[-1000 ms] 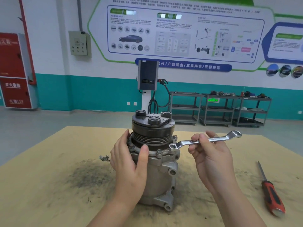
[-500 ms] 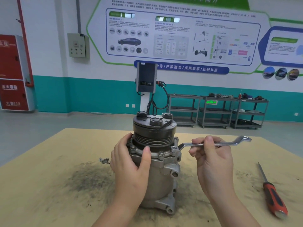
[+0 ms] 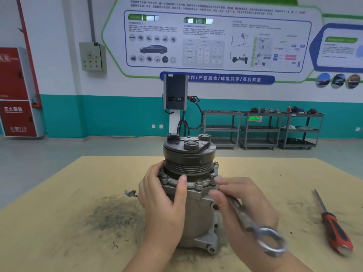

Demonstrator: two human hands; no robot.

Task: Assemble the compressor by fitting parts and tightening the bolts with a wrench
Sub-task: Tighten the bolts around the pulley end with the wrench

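Head view: the compressor (image 3: 191,195) is stood upright mid-tabletop (image 3: 59,222) and is steadied by the left hand (image 3: 164,201), wrapped round its flange, so torque can be resisted. The wrench (image 3: 249,218) is gripped in the right hand (image 3: 243,209), its far ring seated on a right-side flange bolt (image 3: 213,176), its handle angled near-right.

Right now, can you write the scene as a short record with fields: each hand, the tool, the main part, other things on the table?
left hand: grips the compressor at its flange, thumb in front
right hand: holds the wrench
wrench: far ring at a bolt on the right of the flange, near ring points toward the camera, blurred
compressor: upright on the table, pulley on top
screwdriver: lies on the table at the right, untouched
small part: lies left of the compressor, too small to tell
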